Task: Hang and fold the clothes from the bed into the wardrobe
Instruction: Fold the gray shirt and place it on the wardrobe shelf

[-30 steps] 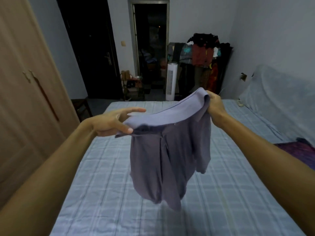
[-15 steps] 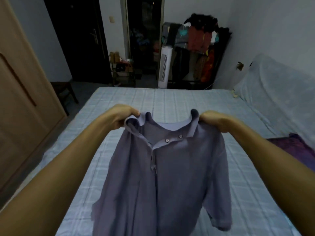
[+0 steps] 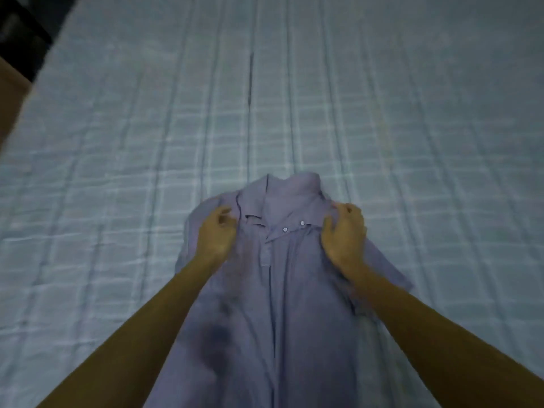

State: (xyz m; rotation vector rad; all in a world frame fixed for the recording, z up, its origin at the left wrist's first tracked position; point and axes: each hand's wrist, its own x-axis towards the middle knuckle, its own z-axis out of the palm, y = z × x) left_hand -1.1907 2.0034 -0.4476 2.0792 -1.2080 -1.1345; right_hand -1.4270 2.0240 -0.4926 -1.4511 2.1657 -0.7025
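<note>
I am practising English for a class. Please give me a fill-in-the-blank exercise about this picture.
1. The purple shirt lies on the ___.
2. Its collar points ___ from the person.
3. ___ buttons show under the collar.
4. The left hand and right hand hold its ___.
Missing: bed; away; two; shoulders.

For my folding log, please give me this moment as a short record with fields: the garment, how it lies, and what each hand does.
garment: purple polo shirt
position: lies on the checked bed sheet, front up, collar away from the person
left grip: curled fingers hold the shoulder on its side
right grip: curled fingers hold the other shoulder
fold: not yet begun
</note>
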